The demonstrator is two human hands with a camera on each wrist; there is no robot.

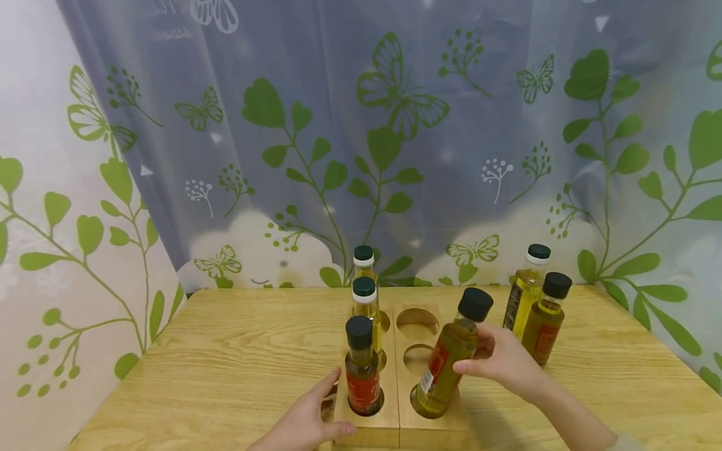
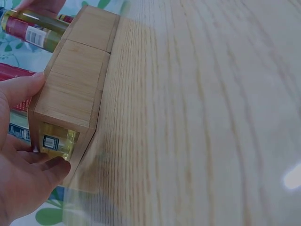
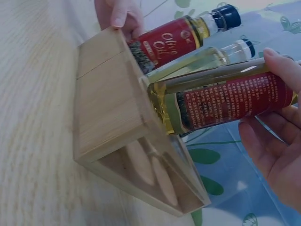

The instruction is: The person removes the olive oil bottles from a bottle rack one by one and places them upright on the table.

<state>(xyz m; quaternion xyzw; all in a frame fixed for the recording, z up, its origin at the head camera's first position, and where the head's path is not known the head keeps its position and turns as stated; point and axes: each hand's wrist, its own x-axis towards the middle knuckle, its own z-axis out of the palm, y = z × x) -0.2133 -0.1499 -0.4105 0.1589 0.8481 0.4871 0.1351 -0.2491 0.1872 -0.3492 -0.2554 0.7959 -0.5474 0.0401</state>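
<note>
Two hands work at a wooden rack (image 1: 395, 426) that sits near the front edge of the desk (image 1: 225, 363), about midway along it. The right hand (image 1: 504, 363) has its fingers and thumb curled round a tilted bottle (image 1: 448, 360) with a black cap and a red label; the base of that bottle sits in the rack's front right hole while its neck leans toward the desk's right edge. In the right wrist view the same bottle (image 3: 225, 99) lies across the palm, with the fingertips (image 3: 277, 61) over its label. The left hand (image 1: 307, 419) holds the rack's front left corner, thumb along the front face and fingers on the left side; the left wrist view shows the thumb (image 2: 26, 87) and fingers (image 2: 51, 169) pressed against the wood (image 2: 77, 80).

Three more bottles stand upright in the rack's left column: a red-labelled one (image 1: 362, 376) in front, and two pale ones (image 1: 365, 310) behind it. The two right-hand holes behind the tilted bottle hold nothing. Two loose bottles (image 1: 536, 304) stand touching each other toward the desk's back right corner. A leaf-printed curtain (image 1: 395, 125) hangs behind the desk.
</note>
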